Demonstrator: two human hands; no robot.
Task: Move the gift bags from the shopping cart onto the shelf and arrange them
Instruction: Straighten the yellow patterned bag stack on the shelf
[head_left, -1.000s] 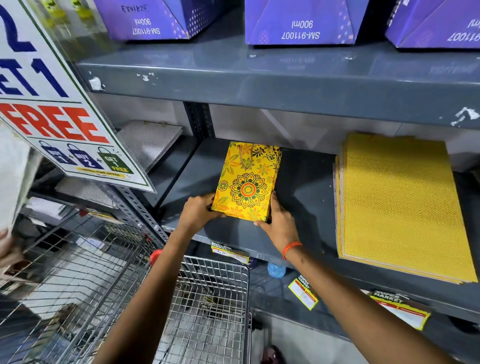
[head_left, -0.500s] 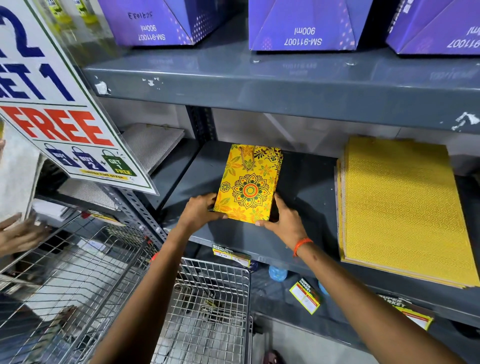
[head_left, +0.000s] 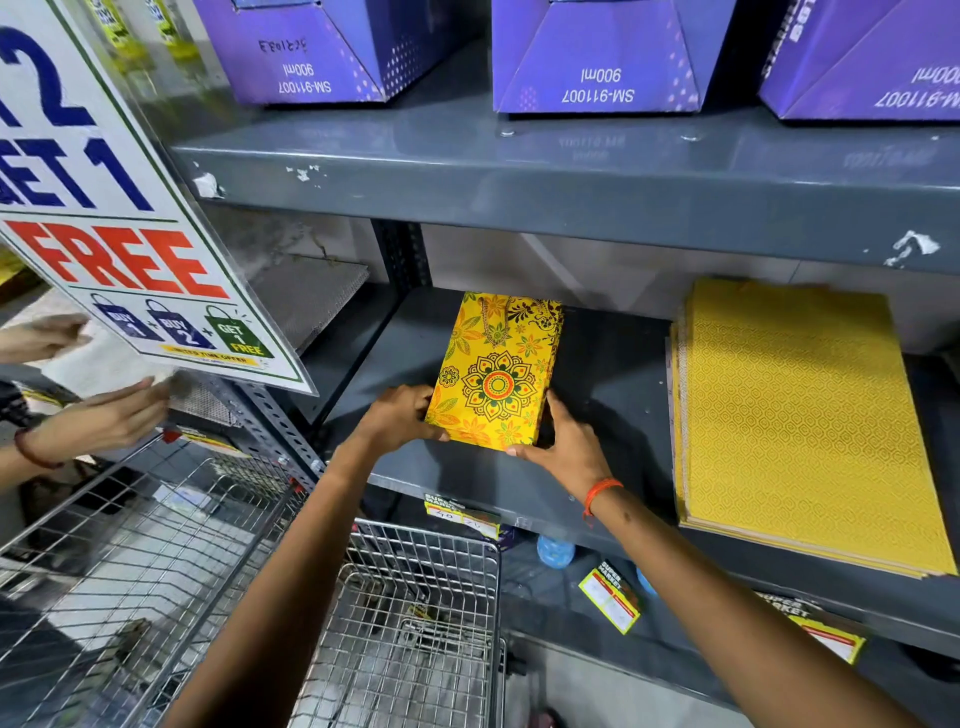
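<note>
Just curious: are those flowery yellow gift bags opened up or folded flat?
Folded flat: the gift bags lie as a thin stack on the shelf, both hands squaring the edges.

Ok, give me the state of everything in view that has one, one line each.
Floral gift bags: flat stack lying on the shelf, held at both sides.
Left hand: gripping the stack's left edge.
Right hand: gripping the stack's right edge and near corner.
Yellow patterned bags: flat pile on the same shelf, untouched.
Shopping cart: no gift bags visible inside.
Purple boxes: closed, on the upper shelf.
</note>
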